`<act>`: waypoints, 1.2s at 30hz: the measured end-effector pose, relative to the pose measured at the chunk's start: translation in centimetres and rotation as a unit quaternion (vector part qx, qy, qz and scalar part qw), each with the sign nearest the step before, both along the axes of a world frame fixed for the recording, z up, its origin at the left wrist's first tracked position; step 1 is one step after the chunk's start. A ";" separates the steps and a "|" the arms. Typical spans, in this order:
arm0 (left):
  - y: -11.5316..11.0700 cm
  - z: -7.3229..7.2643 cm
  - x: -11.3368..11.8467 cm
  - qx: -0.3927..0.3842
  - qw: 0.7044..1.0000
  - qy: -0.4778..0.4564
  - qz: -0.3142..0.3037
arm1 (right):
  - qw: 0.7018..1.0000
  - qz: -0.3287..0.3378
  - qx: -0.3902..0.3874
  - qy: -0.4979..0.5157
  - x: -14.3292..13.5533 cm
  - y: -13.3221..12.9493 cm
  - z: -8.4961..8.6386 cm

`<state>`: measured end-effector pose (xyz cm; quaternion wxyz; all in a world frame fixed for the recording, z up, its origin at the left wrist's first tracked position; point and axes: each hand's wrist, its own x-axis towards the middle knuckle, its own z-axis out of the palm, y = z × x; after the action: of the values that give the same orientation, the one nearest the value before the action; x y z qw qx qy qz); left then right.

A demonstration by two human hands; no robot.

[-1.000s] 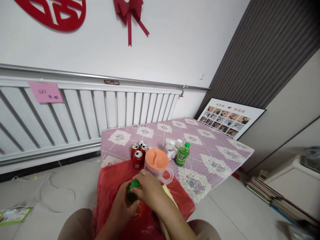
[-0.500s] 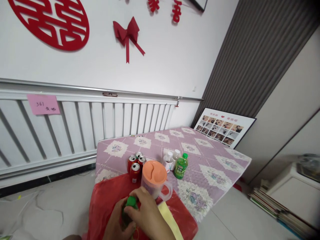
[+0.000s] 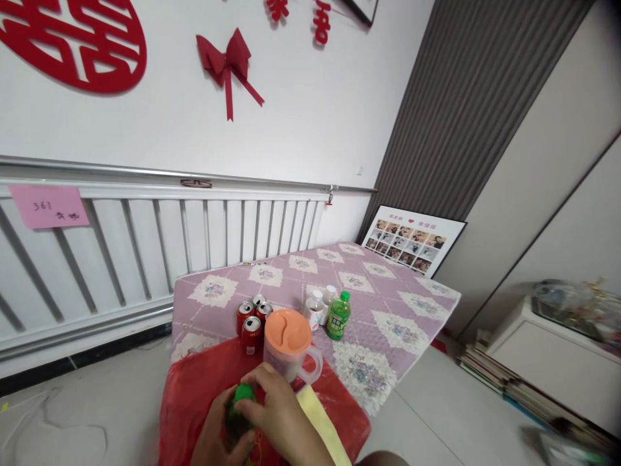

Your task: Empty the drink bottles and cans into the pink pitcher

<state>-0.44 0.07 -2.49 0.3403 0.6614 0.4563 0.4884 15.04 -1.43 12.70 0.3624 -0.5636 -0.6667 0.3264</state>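
Note:
A dark green bottle (image 3: 236, 421) with a bright green cap (image 3: 244, 392) stands upright between my hands, close to the near end of the table. My left hand (image 3: 216, 432) wraps round its body from the left. From the right, my right hand (image 3: 272, 404) has thumb and fingers closed about the capped top. Just beyond them is a clear plastic pitcher (image 3: 279, 364) with an orange lid (image 3: 288, 331), its handle pointing right. Beneath lies a red plastic sheet (image 3: 194, 382), and a folded yellow cloth (image 3: 320, 417) rests beside my right forearm.
Several red cans (image 3: 251, 336) cluster left of the pitcher. Behind it stand two white-capped bottles (image 3: 315, 314) and a green-labelled bottle (image 3: 338, 317). A floral tablecloth (image 3: 359, 310) covers the table. A white radiator (image 3: 145, 239) lines the wall; a photo board (image 3: 412, 239) leans at the far end.
The whole view has shifted, so the table and its things sit further left. Both hands keep their hold on the bottle. A rounded, skin-coloured shape now shows at the bottom edge.

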 end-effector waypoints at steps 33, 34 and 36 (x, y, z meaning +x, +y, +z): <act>-1.6 4.2 1.8 -0.034 0.997 -0.068 0.027 | 0.994 -0.106 0.011 -0.033 -2.0 0.2 -1.9; -1.5 4.2 1.8 -0.031 0.997 -0.066 0.027 | 0.993 -0.112 0.013 -0.038 -2.1 0.2 -1.9; -1.5 4.1 1.8 -0.028 0.997 -0.063 0.030 | 0.992 -0.114 0.017 -0.042 -2.2 0.2 -2.0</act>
<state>1.35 -1.40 1.57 0.3719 0.6054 0.4673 0.5262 12.87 -1.22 10.65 0.3785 -0.6428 -0.6184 0.2473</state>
